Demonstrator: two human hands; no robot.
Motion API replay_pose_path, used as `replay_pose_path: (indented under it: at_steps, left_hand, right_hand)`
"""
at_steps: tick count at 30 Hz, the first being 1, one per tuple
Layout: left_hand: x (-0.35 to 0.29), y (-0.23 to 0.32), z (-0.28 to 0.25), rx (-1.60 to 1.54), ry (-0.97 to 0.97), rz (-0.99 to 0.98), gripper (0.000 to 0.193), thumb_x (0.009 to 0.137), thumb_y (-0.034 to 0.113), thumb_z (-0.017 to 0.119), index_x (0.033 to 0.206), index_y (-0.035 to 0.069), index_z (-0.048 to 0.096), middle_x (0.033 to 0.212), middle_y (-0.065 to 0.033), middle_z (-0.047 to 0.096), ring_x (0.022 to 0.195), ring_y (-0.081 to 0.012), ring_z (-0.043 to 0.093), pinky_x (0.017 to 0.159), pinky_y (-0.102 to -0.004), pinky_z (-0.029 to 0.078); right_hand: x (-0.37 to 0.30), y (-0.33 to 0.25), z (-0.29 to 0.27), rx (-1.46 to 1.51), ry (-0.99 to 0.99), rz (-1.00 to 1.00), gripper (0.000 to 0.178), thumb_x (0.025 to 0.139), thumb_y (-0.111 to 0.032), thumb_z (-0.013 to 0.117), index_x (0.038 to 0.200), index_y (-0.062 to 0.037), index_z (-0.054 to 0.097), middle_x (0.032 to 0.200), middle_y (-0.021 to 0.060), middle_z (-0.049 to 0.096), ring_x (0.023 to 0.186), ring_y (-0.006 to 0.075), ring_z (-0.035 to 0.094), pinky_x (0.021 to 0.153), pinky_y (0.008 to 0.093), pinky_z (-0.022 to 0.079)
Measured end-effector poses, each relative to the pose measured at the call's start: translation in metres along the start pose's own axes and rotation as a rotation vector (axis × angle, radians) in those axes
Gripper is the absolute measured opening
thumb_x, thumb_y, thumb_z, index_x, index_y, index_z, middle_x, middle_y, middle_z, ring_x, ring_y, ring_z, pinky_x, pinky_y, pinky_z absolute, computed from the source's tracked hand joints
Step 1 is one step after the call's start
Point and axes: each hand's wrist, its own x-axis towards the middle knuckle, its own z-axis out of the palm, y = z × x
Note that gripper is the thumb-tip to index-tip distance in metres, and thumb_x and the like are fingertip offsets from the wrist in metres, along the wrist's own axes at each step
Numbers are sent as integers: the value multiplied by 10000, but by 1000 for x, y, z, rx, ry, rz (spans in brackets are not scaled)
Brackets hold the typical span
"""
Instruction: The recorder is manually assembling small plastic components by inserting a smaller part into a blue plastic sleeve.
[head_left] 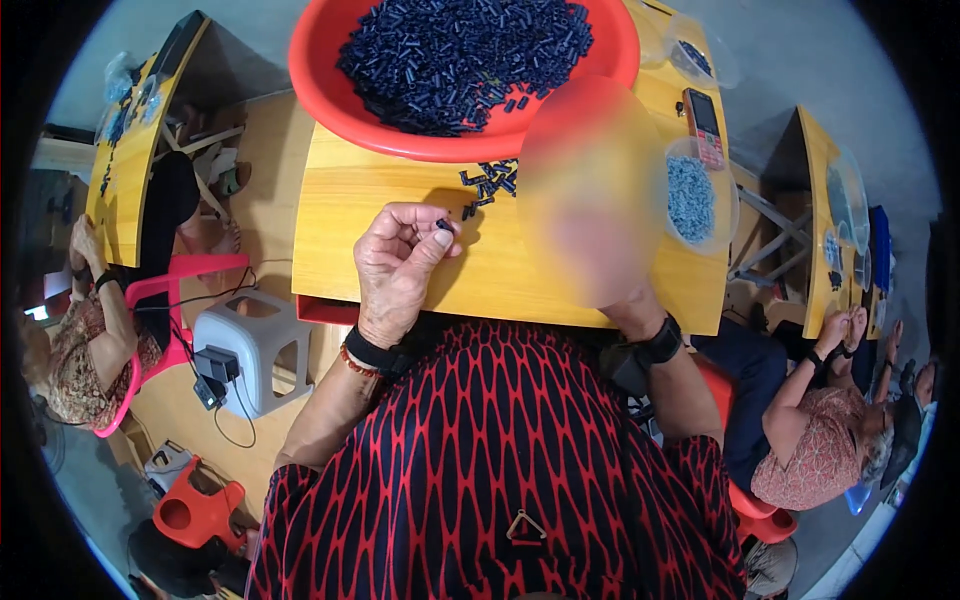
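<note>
Left fingers [430, 250] pinch a stubby dark tube [443, 225]; can't tell for blurred right fingers [583, 238].

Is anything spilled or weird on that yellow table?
Some little dark pieces lie loose on the yellow table, outside the red basin that holds many more. They look a bit spilled, but may be there on purpose. The picture is also oddly blurred over the right hand, so I can't tell what it holds.

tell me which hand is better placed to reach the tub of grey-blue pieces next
Likely the right hand: nearer the tub, though blur hides its grip; the left hand pinches a dark piece.
</note>
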Motion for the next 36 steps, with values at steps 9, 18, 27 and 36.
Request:
replay_pose_path:
  at_steps: [9, 18, 27, 36]
  left_hand:
    - [-4, 5, 2, 214, -53, 78, 206, 891, -2, 657, 1092, 0, 611, 894, -19, 633, 763, -76, 570, 728, -228, 498]
    - [-7, 12, 15, 77, -81, -17, 160, 896, 21, 660, 1039, 9, 589, 882, -4, 602, 766, -78, 570, 713, -221, 490]
    - [-7, 9, 13, 69, -147, -98, 129, 913, 83, 662, 985, 4, 590, 835, -14, 603, 714, -83, 563, 684, -216, 480]
    - [-8, 9, 11, 78, -191, -111, 121, 915, 74, 661, 990, 0, 603, 819, -8, 606, 709, -68, 556, 675, -208, 484]
  right_hand:
    - [12, -12, 23, 414, -139, 86, 101, 923, 5, 604, 1023, 7, 617, 916, 75, 678, 748, 138, 671, 663, 253, 550]
    - [13, -3, 22, 363, -175, -12, 118, 928, -10, 609, 1034, 2, 657, 914, 53, 652, 767, 99, 638, 698, 243, 538]
    - [14, -22, 22, 173, -200, 50, 128, 902, -2, 620, 1028, 15, 639, 890, 11, 637, 788, 53, 584, 704, 230, 501]
    - [21, -35, 20, -184, -266, -162, 108, 863, 20, 629, 967, 28, 604, 846, 98, 646, 780, 153, 642, 689, 292, 516]
